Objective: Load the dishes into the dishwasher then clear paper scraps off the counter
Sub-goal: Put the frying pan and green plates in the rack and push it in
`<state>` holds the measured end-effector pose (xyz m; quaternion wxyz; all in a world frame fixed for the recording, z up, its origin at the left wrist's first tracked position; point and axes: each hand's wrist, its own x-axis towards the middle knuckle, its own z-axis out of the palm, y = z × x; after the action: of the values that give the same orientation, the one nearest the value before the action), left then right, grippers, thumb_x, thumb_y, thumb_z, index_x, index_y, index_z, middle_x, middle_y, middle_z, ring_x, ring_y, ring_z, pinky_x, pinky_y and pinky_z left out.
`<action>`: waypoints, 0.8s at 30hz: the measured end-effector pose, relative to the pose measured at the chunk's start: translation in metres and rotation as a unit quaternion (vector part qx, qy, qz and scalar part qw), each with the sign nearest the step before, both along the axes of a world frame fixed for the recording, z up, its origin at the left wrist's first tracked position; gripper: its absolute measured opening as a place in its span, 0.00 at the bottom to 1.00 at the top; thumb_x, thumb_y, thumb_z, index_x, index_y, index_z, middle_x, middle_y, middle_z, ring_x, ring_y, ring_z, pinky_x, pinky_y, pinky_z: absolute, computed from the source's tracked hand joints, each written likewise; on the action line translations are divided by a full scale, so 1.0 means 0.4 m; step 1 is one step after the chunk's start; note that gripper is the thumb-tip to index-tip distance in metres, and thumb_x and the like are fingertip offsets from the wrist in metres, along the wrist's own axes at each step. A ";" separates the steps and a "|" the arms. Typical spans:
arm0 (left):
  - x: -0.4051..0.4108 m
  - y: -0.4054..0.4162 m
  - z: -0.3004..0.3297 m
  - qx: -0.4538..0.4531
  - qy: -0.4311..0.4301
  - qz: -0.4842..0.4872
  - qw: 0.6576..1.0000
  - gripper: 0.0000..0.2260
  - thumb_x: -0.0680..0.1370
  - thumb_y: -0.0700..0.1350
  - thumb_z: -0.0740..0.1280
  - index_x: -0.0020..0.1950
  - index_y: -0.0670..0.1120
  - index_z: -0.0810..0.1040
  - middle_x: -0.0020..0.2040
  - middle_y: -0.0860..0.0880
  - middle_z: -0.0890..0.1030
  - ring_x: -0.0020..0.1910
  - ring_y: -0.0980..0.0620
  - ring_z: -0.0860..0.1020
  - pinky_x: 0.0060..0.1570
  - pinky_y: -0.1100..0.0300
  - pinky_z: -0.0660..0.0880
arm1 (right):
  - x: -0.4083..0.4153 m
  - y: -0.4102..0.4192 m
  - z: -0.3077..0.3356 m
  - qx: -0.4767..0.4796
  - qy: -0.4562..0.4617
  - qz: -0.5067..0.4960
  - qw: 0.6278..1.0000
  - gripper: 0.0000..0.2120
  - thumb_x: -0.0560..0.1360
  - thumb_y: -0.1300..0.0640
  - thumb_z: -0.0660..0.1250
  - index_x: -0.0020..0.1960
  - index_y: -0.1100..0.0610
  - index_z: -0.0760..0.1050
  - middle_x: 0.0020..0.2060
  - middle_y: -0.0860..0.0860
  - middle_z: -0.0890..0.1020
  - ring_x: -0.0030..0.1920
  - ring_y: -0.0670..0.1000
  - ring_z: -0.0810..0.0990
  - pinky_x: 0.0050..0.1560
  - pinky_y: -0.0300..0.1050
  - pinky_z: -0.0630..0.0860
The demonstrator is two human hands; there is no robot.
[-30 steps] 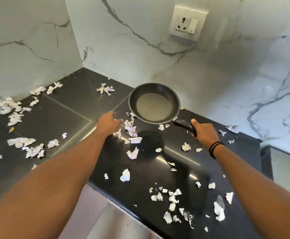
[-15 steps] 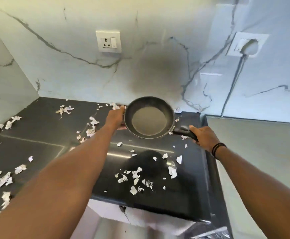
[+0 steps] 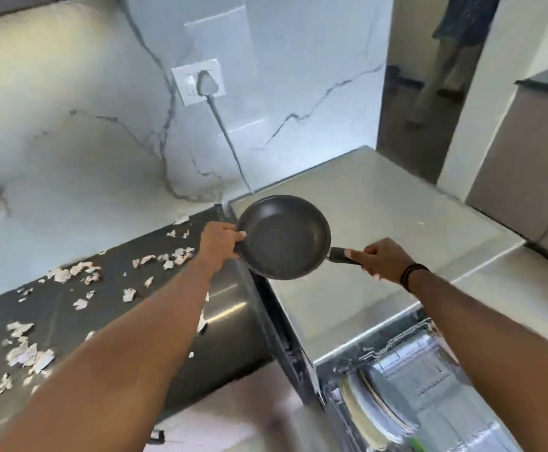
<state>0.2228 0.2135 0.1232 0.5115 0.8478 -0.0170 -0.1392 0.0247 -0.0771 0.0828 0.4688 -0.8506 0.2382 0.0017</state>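
Carried rightward off the bench [image 3: 54,308], the pan [image 3: 282,236] hung over the dishwasher [image 3: 380,230], left hand [image 3: 219,238] fingers gripping its rim, right hand [image 3: 385,259] its handle.

Wall socket [image 3: 198,80] with plug on marble wall [image 3: 54,151].

A white marble-look wall [image 3: 70,141] with grey veins rises behind a dark polished counter [image 3: 57,308], and a white socket plate [image 3: 199,80] on it holds a plug whose grey cable [image 3: 230,148] runs down the wall. Right of the counter lies a pale, smooth appliance top [image 3: 380,223] that catches soft daylight. Beyond it a doorway [image 3: 429,76] opens onto a dimmer space, blurred, and at the far right stands a beige cabinet [image 3: 520,158] under a dark top.
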 end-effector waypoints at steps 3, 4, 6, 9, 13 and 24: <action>-0.064 -0.200 -0.007 0.007 -0.002 -0.074 0.997 0.07 0.76 0.33 0.72 0.40 0.41 0.81 0.29 0.49 0.81 0.33 0.48 0.80 0.27 0.59 0.80 | -0.134 -0.114 -0.016 0.008 0.021 -0.063 0.998 0.26 0.75 0.39 0.70 0.29 0.58 0.76 0.22 0.52 0.77 0.23 0.50 0.75 0.31 0.40 0.73; -0.090 -0.260 -0.013 0.014 -0.007 -0.099 0.995 0.05 0.75 0.34 0.73 0.40 0.41 0.82 0.28 0.49 0.81 0.34 0.47 0.81 0.29 0.57 0.81 | -0.186 -0.151 -0.024 0.008 0.025 -0.089 0.996 0.25 0.75 0.39 0.70 0.29 0.58 0.77 0.22 0.52 0.77 0.23 0.50 0.75 0.31 0.40 0.73; -0.134 -0.359 -0.030 0.027 -0.029 -0.143 0.989 0.04 0.72 0.35 0.75 0.38 0.40 0.83 0.32 0.42 0.82 0.34 0.46 0.82 0.35 0.50 0.83 | -0.275 -0.208 -0.043 0.002 0.034 -0.126 0.991 0.26 0.75 0.38 0.69 0.29 0.57 0.77 0.22 0.52 0.78 0.23 0.49 0.75 0.32 0.41 0.73; -0.225 -0.507 -0.055 0.029 -0.025 -0.206 0.978 0.04 0.73 0.36 0.75 0.42 0.36 0.83 0.37 0.39 0.82 0.35 0.46 0.81 0.36 0.49 0.84 | -0.422 -0.274 -0.076 0.013 0.054 -0.183 0.982 0.26 0.75 0.38 0.69 0.31 0.58 0.78 0.24 0.54 0.80 0.25 0.51 0.76 0.34 0.42 0.73; -0.347 -0.687 -0.090 0.016 -0.007 -0.301 0.954 0.07 0.75 0.35 0.73 0.37 0.42 0.81 0.35 0.44 0.80 0.34 0.47 0.80 0.36 0.48 0.84 | -0.603 -0.319 -0.113 0.083 0.070 -0.267 0.958 0.21 0.76 0.46 0.71 0.36 0.63 0.78 0.27 0.58 0.81 0.27 0.54 0.75 0.34 0.44 0.72; -0.637 -0.962 -0.259 0.087 -0.010 -0.479 0.873 0.24 0.75 0.60 0.69 0.30 0.43 0.70 0.30 0.42 0.74 0.33 0.45 0.73 0.33 0.53 0.67 | -0.920 -0.272 -0.225 0.118 0.188 -0.409 0.885 0.07 0.76 0.62 0.71 0.40 0.64 0.80 0.32 0.57 0.84 0.26 0.47 0.79 0.31 0.35 0.74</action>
<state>-0.0319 -0.1713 0.0196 0.3061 0.7783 -0.4139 -0.3595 -0.3434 -0.1860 -0.0071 0.4711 -0.6000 0.6465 -0.0024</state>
